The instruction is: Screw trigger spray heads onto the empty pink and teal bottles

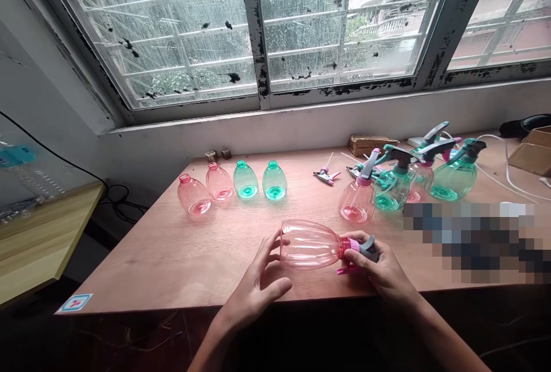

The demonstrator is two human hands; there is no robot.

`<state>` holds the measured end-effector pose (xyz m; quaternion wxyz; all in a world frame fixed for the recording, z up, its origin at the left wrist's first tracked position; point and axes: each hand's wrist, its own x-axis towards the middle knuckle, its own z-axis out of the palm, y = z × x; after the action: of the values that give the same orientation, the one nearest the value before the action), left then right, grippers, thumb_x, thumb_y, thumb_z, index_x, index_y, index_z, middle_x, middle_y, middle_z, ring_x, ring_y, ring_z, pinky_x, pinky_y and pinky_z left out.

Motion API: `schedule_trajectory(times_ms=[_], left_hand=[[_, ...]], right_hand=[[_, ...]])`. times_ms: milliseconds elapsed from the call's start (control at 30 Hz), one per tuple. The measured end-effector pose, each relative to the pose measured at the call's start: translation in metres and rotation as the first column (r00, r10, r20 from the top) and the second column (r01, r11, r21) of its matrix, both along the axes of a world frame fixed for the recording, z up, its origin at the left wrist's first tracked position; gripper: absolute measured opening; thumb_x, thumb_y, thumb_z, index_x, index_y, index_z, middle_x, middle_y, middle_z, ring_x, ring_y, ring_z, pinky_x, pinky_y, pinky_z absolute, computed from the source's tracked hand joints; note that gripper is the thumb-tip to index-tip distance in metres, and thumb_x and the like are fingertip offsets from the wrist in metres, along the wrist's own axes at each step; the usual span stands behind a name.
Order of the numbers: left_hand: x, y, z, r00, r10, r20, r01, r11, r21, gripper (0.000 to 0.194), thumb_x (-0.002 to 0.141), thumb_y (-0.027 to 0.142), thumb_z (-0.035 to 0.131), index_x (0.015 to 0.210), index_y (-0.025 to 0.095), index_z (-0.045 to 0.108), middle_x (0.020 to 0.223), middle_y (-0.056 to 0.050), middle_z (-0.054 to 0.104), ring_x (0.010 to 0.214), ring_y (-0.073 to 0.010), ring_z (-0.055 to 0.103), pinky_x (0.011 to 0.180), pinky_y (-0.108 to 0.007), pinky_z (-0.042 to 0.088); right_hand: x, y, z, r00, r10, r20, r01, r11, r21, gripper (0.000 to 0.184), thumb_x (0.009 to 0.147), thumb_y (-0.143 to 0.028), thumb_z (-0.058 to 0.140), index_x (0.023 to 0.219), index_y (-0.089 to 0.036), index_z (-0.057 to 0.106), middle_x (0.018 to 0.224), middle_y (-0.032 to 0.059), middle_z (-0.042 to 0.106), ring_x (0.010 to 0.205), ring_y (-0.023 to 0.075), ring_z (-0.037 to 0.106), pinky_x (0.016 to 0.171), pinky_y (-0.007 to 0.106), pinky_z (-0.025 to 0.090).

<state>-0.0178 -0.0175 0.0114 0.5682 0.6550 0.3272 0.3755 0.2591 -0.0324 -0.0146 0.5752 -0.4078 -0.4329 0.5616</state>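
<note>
So you've got a clear pink bottle (307, 245) lying sideways in front of you near the table's front edge, base toward your left and neck toward your right. Your right hand (383, 266) is gripping the grey-and-pink spray head (367, 247) around its collar, right up against the neck. Can't tell whether the threads are fully tight. Your left hand (253, 289) is open at the base end, fingers curled behind it and thumb off the plastic; can't tell if those fingertips actually touch.

Progress-wise, I'd call it roughly halfway. On your right there are at least four bottles standing with sprayers on, like the front pink one (355, 202) and the green one (455, 179) at the far end. They overlap a lot, so don't hold me to the count. The one you're holding looks nearly there.

Over on the left, four have bare necks: two pink bottles (219, 183) and two green bottles (274, 182), in a row toward the window. One loose sprayer (327, 176) lies mid-table, with at least one more partly hidden behind the finished bunch.
</note>
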Motion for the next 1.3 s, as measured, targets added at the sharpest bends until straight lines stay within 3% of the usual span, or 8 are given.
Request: schedule_trajectory(times_ms=[300, 433, 567, 733, 900, 1067, 1200, 1300], left_hand=[[0.005, 0.010, -0.010, 0.992, 0.092, 0.084, -0.089, 0.995, -0.034, 0.070, 0.084, 0.030, 0.078, 0.147, 0.033, 0.046, 0.142, -0.010, 0.057, 0.121, -0.0299, 0.060, 0.109, -0.048, 0.047], [0.004, 0.004, -0.005, 0.996, 0.078, 0.045, -0.079, 0.996, 0.032, 0.076, 0.085, 0.023, 0.078, 0.150, 0.039, 0.041, 0.158, -0.007, 0.043, 0.138, -0.0322, 0.048, 0.113, -0.047, 0.044], [0.003, 0.002, -0.003, 0.999, 0.053, -0.012, -0.052, 0.999, 0.015, 0.094, 0.080, 0.033, 0.082, 0.156, 0.039, 0.028, 0.168, -0.004, 0.025, 0.151, -0.0348, 0.029, 0.122, -0.048, 0.031], [0.003, 0.008, -0.003, 0.992, 0.117, -0.039, -0.115, 0.992, 0.059, 0.073, 0.086, 0.065, 0.062, 0.148, 0.028, 0.049, 0.154, -0.010, 0.044, 0.149, -0.0393, 0.029, 0.121, -0.052, 0.029], [0.003, 0.007, -0.002, 0.994, 0.102, -0.037, -0.100, 0.994, 0.047, 0.070, 0.085, 0.053, 0.071, 0.147, 0.031, 0.049, 0.139, -0.010, 0.053, 0.127, -0.0357, 0.054, 0.109, -0.051, 0.045], [0.001, -0.001, -0.002, 0.999, 0.042, -0.011, -0.041, 0.996, 0.082, 0.082, 0.088, 0.029, 0.074, 0.154, 0.044, 0.028, 0.161, -0.006, 0.029, 0.140, -0.0333, 0.042, 0.114, -0.048, 0.041], [0.000, 0.001, -0.005, 0.998, 0.055, -0.031, -0.053, 0.995, 0.081, 0.100, 0.079, 0.043, 0.082, 0.158, 0.040, 0.020, 0.165, -0.006, 0.024, 0.147, -0.0363, 0.031, 0.120, -0.050, 0.032], [0.002, 0.005, -0.005, 0.998, 0.059, -0.032, -0.057, 0.998, 0.040, 0.084, 0.084, 0.057, 0.070, 0.155, 0.030, 0.033, 0.158, -0.010, 0.040, 0.139, -0.0366, 0.042, 0.119, -0.051, 0.032]], right_hand=[[-0.001, -0.001, 0.000, 1.000, 0.013, -0.006, -0.013, 1.000, 0.002, 0.032, 0.076, -0.038, 0.085, 0.097, -0.018, 0.071, 0.073, 0.0013, 0.070, 0.064, 0.0193, 0.066, 0.066, 0.039, 0.064], [-0.001, -0.001, 0.003, 1.000, 0.015, -0.015, -0.016, 1.000, -0.026, 0.033, 0.076, -0.038, 0.085, 0.097, -0.018, 0.071, 0.074, 0.0010, 0.069, 0.063, 0.0188, 0.065, 0.065, 0.039, 0.064], [0.001, -0.002, 0.003, 0.998, 0.044, 0.044, -0.043, 0.999, -0.023, 0.033, 0.076, -0.037, 0.086, 0.097, -0.017, 0.070, 0.074, 0.0015, 0.070, 0.064, 0.0202, 0.068, 0.069, 0.040, 0.064], [0.002, -0.003, -0.002, 0.996, 0.038, 0.080, -0.038, 0.999, -0.003, 0.034, 0.075, -0.036, 0.087, 0.099, -0.019, 0.071, 0.072, 0.0007, 0.072, 0.065, 0.0212, 0.072, 0.069, 0.036, 0.062], [0.001, -0.001, -0.002, 0.999, 0.037, 0.004, -0.037, 0.999, -0.016, 0.029, 0.077, -0.037, 0.085, 0.094, -0.018, 0.071, 0.070, 0.0005, 0.070, 0.063, 0.0188, 0.066, 0.066, 0.037, 0.063], [0.001, -0.001, 0.001, 1.000, 0.008, -0.026, -0.008, 1.000, 0.000, 0.025, 0.080, -0.038, 0.083, 0.092, -0.018, 0.073, 0.075, -0.0001, 0.066, 0.065, 0.0176, 0.063, 0.063, 0.034, 0.061], [0.002, -0.002, 0.000, 1.000, 0.010, -0.021, -0.010, 1.000, 0.014, 0.024, 0.080, -0.035, 0.083, 0.095, -0.019, 0.074, 0.081, 0.0002, 0.067, 0.067, 0.0176, 0.065, 0.066, 0.035, 0.063], [0.001, -0.003, -0.002, 0.999, -0.003, -0.032, 0.004, 1.000, 0.017, 0.026, 0.079, -0.034, 0.084, 0.096, -0.019, 0.073, 0.081, 0.0006, 0.067, 0.067, 0.0180, 0.066, 0.065, 0.036, 0.064]])
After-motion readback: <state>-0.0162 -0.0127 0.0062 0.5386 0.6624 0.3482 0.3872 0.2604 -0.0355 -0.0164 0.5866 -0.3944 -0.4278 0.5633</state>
